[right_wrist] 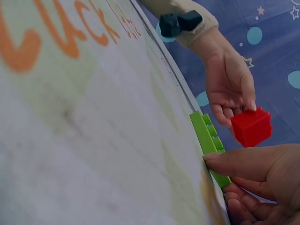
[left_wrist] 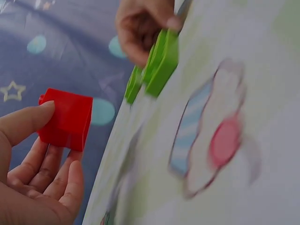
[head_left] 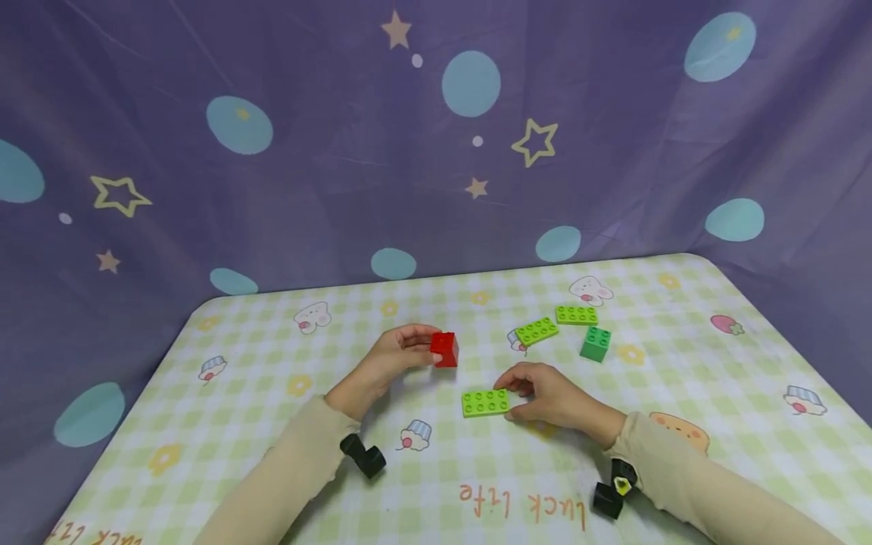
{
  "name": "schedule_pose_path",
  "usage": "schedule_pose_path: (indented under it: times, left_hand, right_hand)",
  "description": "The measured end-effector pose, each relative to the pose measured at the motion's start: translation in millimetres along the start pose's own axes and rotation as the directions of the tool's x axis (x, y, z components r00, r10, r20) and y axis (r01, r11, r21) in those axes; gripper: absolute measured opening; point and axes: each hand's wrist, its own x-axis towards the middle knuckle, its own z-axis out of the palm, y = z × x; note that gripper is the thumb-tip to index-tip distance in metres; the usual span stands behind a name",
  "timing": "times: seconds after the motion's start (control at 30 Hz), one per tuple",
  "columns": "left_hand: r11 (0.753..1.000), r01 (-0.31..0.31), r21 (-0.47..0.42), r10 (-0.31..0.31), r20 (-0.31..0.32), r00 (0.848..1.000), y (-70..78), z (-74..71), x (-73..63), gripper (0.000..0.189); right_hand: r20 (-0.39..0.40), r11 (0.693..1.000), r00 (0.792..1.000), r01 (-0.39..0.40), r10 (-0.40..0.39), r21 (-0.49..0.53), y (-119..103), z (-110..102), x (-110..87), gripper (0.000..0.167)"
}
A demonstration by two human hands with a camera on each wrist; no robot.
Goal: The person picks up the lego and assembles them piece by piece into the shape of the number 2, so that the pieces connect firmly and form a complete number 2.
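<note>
My left hand (head_left: 402, 350) pinches the red brick (head_left: 444, 350) between thumb and fingers, holding it up off the checked tablecloth (head_left: 409, 499), near the middle of the table with its studs on top. My right hand (head_left: 552, 397) grips the near light green brick (head_left: 485, 403) by its right end, thumb on the near side and fingers on the far side. This brick is nearer and a little to the right of the red one, the two apart; it is low at the cloth, though I cannot tell whether it touches. Farther off to the right, two more light green bricks (head_left: 537, 331) lie flat, end by end at an angle. The darker green brick (head_left: 596, 344) stands just on the near side of the right-hand one. Beyond the table's far edge hangs a purple curtain (head_left: 327, 189) with stars and pale blue spots.
</note>
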Motion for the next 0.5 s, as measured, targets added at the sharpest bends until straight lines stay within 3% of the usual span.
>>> schedule_pose_path:
  times: [0.23,0.5]
  left_hand:
    - [1.000,0.006,-0.022,-0.006,-0.016,1.000,-3.3,13.2,-20.9,0.040]
    - [0.998,0.003,-0.067,-0.007,-0.058,0.998,-11.1,26.5,-34.4,0.041]
  right_hand:
    - [-0.002,1.000,1.000,-0.020,0.020,0.002,0,0,1.0,0.033]
    - [0.003,0.999,0.999,-0.045,0.045,0.008,-1,0,0.1,0.033]
